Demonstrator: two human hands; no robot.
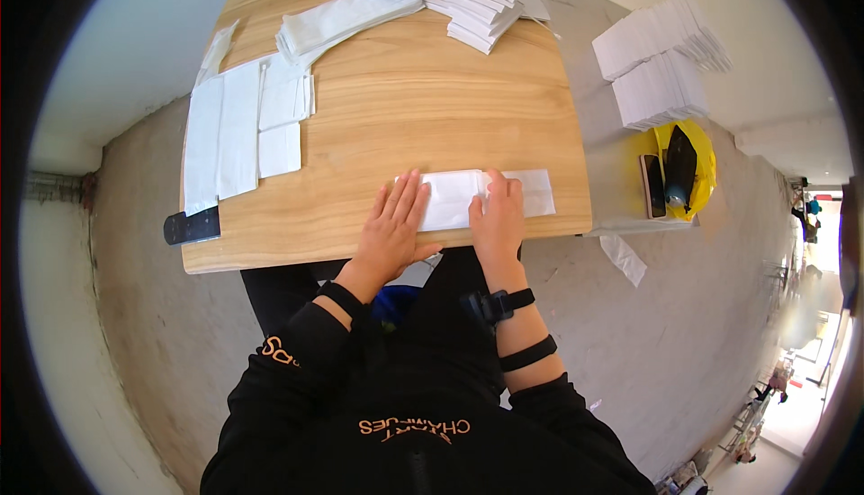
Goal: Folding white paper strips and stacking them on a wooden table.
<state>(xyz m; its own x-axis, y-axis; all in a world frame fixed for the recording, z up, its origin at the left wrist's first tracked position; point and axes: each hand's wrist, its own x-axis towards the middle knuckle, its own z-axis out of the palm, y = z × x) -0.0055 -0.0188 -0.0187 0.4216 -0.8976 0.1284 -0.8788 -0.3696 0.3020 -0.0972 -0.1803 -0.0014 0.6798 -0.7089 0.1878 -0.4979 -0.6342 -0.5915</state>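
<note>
A flat white packet (452,200) lies near the front edge of the wooden table. It seems to be a folded paper piece, with a longer, thinner white sleeve (537,193) reaching out to its right. My left hand (389,223) rests flat on the packet's left end, fingers stretched out and thumb pointing right. At the packet's right end, where it meets the sleeve, my right hand (498,223) has bent fingers and thumb gripping the material. What lies under the right fingertips is hidden.
White sleeves (237,130) lie in rows at left, above a dark phone (193,225). More sleeves (346,27) and stacked white packets (486,0) sit at the table's back. On a grey surface to the right stand packet stacks (661,63) and a yellow bag (705,171).
</note>
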